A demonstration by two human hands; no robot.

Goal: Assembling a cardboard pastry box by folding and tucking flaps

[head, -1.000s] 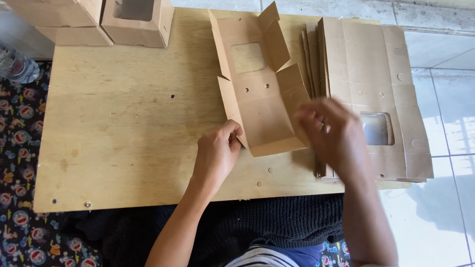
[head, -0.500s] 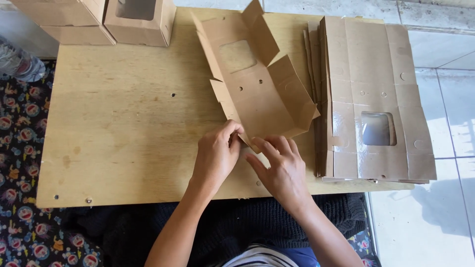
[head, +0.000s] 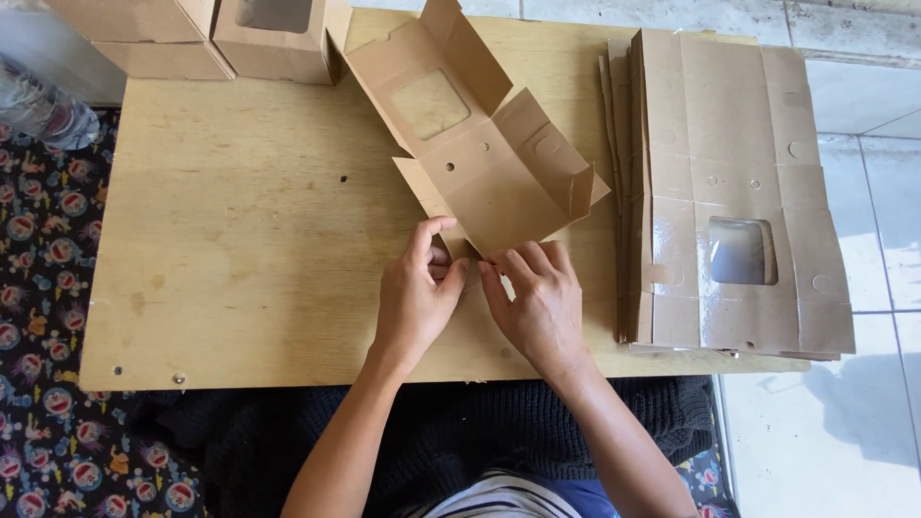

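A half-folded brown cardboard box [head: 489, 163] with a clear window in its lid lies open on the wooden board [head: 240, 249], tilted toward the upper left. My left hand [head: 417, 293] pinches the box's near flap between thumb and fingers. My right hand [head: 537, 297] rests beside it, fingertips pressing the same near edge. Both hands meet at the box's lower corner, which hides the flap under them.
A stack of flat unfolded box blanks [head: 739, 192] with windows lies at the right side of the board. Two folded boxes [head: 221, 34] stand at the back left. A plastic bottle [head: 43, 110] lies off the left edge above a patterned mat [head: 38, 317].
My right hand came off the flat stack and moved left to the box's near edge beside my left hand. The box has turned and its sides have been folded up.
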